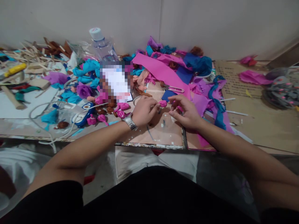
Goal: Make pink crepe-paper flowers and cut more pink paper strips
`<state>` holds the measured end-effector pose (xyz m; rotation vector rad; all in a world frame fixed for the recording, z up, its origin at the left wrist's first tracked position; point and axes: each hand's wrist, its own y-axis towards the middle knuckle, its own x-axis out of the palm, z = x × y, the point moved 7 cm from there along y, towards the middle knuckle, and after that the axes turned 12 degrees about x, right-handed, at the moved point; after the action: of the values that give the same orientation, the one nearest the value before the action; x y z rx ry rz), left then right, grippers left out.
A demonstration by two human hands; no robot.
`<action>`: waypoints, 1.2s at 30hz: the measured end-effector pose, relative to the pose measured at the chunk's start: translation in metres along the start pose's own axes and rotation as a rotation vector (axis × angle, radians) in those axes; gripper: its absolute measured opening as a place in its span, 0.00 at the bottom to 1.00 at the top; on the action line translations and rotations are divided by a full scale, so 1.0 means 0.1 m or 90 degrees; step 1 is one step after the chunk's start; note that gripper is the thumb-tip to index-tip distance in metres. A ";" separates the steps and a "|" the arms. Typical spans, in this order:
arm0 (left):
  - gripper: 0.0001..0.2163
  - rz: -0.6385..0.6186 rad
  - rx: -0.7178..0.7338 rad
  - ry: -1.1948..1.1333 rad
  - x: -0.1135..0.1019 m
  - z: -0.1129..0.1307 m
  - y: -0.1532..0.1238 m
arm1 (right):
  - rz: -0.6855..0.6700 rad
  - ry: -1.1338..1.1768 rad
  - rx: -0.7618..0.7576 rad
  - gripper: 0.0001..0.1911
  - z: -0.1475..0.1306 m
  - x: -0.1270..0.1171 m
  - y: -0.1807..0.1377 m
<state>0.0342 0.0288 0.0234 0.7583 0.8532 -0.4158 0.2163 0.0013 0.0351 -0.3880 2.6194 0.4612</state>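
A small crumpled bud of pink crepe paper [163,103] is pinched at its left side between the thumb and fingertips of my left hand [145,111], which wears a metal watch [130,121]. To the right of the bud, my right hand [186,113] has its thumb and fingers spread apart, with nothing visible between them. A pair of thread snips [174,88] lies just beyond my hands, on a long pink crepe paper strip [161,69]. Several similar pink buds [122,106] lie left of my left wrist.
Behind the buds are a blurred-out phone [116,84] and a clear bottle [104,49]. A white cable [50,133] hangs over the table edge near a blue round item [86,115]. Wooden sticks [32,51] pile up far left. Purple paper [202,105] and cardboard [247,118] lie right.
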 end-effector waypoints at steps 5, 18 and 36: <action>0.19 -0.022 0.016 -0.029 0.06 0.04 0.01 | -0.004 -0.019 -0.005 0.22 -0.01 0.02 0.00; 0.24 0.272 -0.115 -0.409 -0.09 -0.16 -0.04 | -0.072 -0.113 -0.115 0.12 0.00 0.11 0.04; 0.24 0.341 -0.164 -0.413 -0.07 -0.28 -0.08 | -0.075 -0.114 0.011 0.09 0.11 0.11 0.07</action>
<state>0.0103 0.0444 0.0137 0.5307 0.0747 -0.0526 0.2090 0.0098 0.0225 -0.4700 2.4113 0.4135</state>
